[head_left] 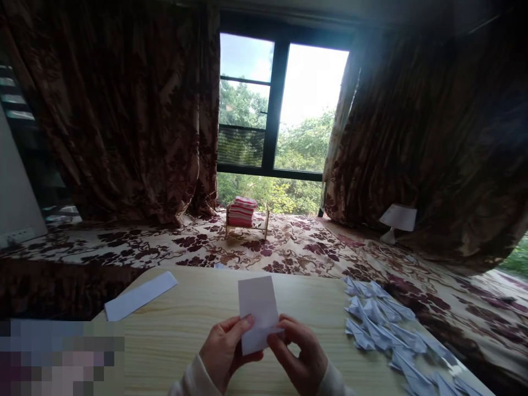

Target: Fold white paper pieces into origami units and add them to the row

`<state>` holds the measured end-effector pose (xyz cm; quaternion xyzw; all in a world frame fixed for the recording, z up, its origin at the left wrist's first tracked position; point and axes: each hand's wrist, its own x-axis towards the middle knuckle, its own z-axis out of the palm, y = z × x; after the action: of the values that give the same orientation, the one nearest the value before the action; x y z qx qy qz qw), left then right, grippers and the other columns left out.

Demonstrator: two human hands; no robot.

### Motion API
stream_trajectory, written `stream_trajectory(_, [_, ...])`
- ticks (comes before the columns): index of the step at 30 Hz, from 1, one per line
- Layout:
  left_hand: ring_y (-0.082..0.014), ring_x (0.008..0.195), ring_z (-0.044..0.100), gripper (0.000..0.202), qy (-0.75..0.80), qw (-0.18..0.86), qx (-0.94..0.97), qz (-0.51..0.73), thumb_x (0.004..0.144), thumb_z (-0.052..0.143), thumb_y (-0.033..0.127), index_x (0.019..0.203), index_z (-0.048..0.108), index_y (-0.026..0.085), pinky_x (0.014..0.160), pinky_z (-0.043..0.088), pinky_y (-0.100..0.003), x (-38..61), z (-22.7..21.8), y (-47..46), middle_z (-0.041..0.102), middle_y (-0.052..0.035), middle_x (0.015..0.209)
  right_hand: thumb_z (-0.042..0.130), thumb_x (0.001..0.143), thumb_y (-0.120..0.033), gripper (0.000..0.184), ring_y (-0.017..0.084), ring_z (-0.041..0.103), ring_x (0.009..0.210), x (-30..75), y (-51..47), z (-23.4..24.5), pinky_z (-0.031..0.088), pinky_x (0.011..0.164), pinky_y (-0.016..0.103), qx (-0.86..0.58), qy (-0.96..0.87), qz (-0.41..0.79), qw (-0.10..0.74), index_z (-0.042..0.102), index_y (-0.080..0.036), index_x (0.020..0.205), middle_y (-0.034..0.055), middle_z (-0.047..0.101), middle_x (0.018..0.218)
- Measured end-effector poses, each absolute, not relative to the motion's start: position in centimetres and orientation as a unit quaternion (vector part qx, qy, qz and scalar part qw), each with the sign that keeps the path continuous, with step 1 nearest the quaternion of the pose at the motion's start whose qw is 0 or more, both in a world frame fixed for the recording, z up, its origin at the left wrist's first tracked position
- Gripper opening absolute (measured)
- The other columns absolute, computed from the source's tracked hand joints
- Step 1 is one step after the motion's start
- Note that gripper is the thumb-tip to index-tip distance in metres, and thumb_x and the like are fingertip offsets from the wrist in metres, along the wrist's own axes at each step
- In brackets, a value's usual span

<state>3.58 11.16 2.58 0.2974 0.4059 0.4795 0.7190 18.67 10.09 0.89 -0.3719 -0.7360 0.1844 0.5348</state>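
A small white sheet of paper (258, 300) is held up over the table between both hands. My left hand (223, 346) grips its left edge, thumb on the front face and fingers behind. At the lower right edge, my right hand (299, 352) pinches the paper between thumb and forefinger, where a small flap of paper sticks out to the right. Whether the sheet is one layer or folded I cannot tell. Several folded white paper pieces (383, 324), pointed like paper planes, lie at the right side of the table.
The light wood table (185, 319) bears a long white paper strip (140, 296) at its left. Beyond it, a flower-patterned ledge (289, 247) holds a small rack of red-and-white striped cloths (242, 212) and a white lamp (398, 218). Dark curtains frame the window. The lower left corner is pixelated.
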Motion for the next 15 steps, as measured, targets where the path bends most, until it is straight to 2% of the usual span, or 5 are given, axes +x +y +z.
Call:
stream_trajectory(8, [-0.0149,0.059,0.062,0.035,0.371,0.733,0.308,0.479,0.049,0.081,0.037,0.069,0.072,0.01,0.057,0.052,-0.024,3.6,2.9,11.0,0.07,-0.0076,0.064,0.049,0.074,-0.017,0.02,0.01,0.047,0.053,18.7,10.6,0.8,0.04,0.044,0.018,-0.415,-0.718,0.236,0.507,0.045,-0.017,0.055,-0.0009,0.044,0.061])
stream_trajectory(15, [-0.0146,0.06,0.061,0.031,0.362,0.724,0.334,0.484,0.054,0.078,0.037,0.072,0.074,0.012,0.061,0.051,-0.024,3.7,2.5,10.8,0.071,-0.0076,0.066,0.048,0.075,-0.019,0.017,0.011,0.049,0.055,19.0,11.1,-0.2,0.039,0.044,0.019,-0.442,-0.692,0.266,0.505,0.047,-0.017,0.059,0.0002,0.048,0.062])
